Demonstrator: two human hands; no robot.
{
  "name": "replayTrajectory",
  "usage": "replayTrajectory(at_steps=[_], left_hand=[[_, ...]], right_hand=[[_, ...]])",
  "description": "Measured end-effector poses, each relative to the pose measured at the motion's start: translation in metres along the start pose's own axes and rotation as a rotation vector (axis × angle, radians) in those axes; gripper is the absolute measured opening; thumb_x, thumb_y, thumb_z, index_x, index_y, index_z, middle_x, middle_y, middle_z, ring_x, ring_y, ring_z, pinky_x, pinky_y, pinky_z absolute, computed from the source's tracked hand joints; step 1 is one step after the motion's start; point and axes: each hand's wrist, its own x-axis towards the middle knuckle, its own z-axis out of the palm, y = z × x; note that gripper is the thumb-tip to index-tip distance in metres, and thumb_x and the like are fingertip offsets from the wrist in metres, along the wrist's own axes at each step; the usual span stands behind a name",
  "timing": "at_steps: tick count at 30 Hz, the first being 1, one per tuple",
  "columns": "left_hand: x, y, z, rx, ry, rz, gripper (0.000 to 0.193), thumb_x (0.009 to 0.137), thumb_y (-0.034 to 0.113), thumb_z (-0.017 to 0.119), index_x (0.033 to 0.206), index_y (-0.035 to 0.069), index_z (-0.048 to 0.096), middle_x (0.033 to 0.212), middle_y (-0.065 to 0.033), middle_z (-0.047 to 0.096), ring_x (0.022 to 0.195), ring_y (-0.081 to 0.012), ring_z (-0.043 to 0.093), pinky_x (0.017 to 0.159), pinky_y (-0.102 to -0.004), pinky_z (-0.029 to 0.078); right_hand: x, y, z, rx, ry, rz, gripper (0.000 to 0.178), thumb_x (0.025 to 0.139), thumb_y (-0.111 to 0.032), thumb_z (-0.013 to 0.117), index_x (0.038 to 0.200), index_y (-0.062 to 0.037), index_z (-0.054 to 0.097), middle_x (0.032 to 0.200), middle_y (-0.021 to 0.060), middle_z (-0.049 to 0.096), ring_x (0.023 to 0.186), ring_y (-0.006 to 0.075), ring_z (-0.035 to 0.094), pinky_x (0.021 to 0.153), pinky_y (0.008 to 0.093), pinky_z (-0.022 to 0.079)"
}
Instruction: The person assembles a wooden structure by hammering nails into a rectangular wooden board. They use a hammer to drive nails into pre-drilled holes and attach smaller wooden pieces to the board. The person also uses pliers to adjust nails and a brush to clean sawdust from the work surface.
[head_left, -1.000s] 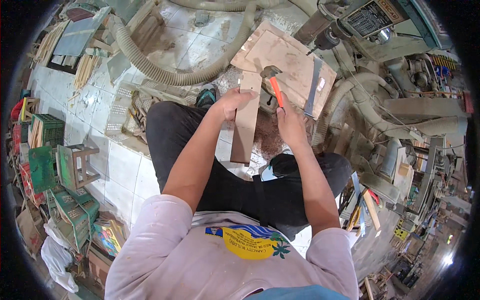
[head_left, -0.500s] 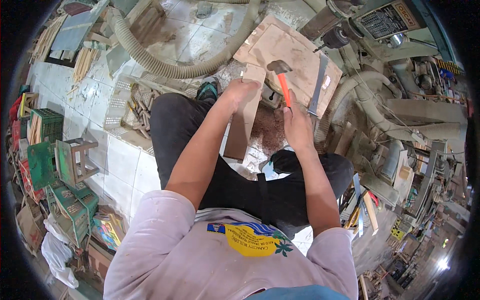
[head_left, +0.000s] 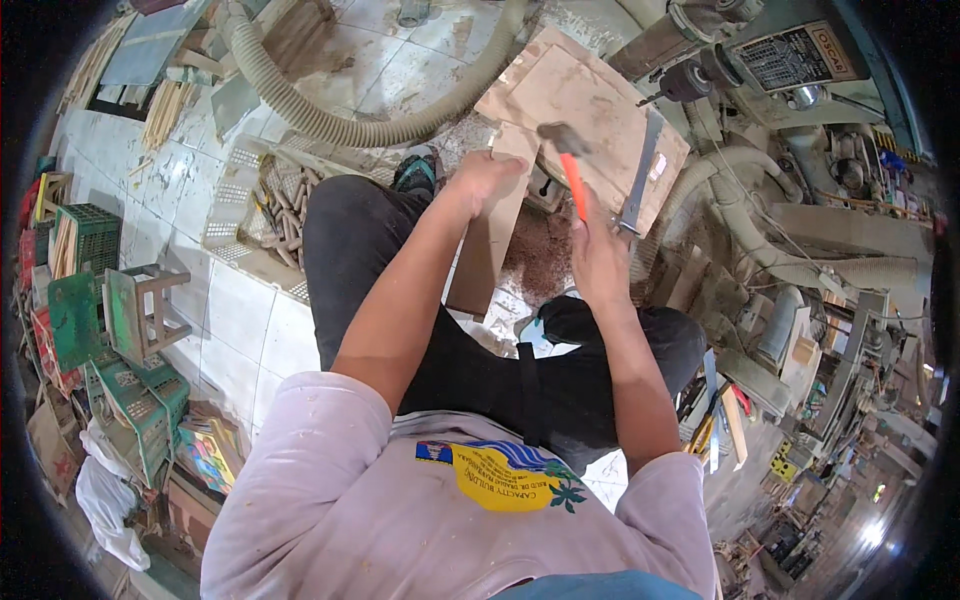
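Observation:
My left hand [head_left: 490,180] is closed around the upper end of a long, flat wooden board [head_left: 487,255], which slants down between my knees. My right hand [head_left: 601,255] grips a hammer [head_left: 574,188] by its orange handle. The hammer's dark head is smeared by motion and hangs just right of the board's upper end, over a dusty plywood sheet [head_left: 585,95]. I cannot tell whether the head touches anything. A grey metal bar [head_left: 641,172] lies across the sheet's right side.
A pale plastic crate [head_left: 232,215] of short wooden pieces stands left of my knee. A thick ribbed hose [head_left: 330,128] curves across the tiled floor. At the upper right a drill chuck [head_left: 682,82] points toward the plywood. Reddish sawdust [head_left: 535,262] lies below the sheet.
The hammer head has shifted slightly and is more blurred, with my right hand still on the handle. My left hand keeps its hold on the board. The whole view has moved a little.

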Motion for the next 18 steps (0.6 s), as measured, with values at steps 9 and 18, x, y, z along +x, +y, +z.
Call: replayTrajectory(at_steps=[9,18], left_hand=[[0.010,-0.009,-0.002,0.038,0.026,0.036,0.029,0.086,0.020,0.077,0.102,-0.003,0.069,0.087,-0.0118,0.073,0.070,-0.0220,0.070,0.065,-0.0342,0.057],[0.002,0.004,0.000,0.058,-0.037,-0.011,0.034,0.088,0.020,0.074,0.110,-0.005,0.068,0.100,-0.0182,0.074,0.074,-0.0233,0.071,0.068,-0.0356,0.058]], right_hand=[[0.002,-0.002,-0.003,-0.015,0.000,0.035,0.054,0.101,-0.019,0.051,0.153,-0.0177,0.037,0.108,0.0287,0.066,0.094,0.0498,0.064,0.087,0.0553,0.049],[0.006,0.003,0.004,0.043,-0.004,0.062,0.054,0.100,-0.018,0.052,0.153,-0.0177,0.038,0.099,0.0289,0.067,0.092,0.0493,0.064,0.088,0.0522,0.050]])
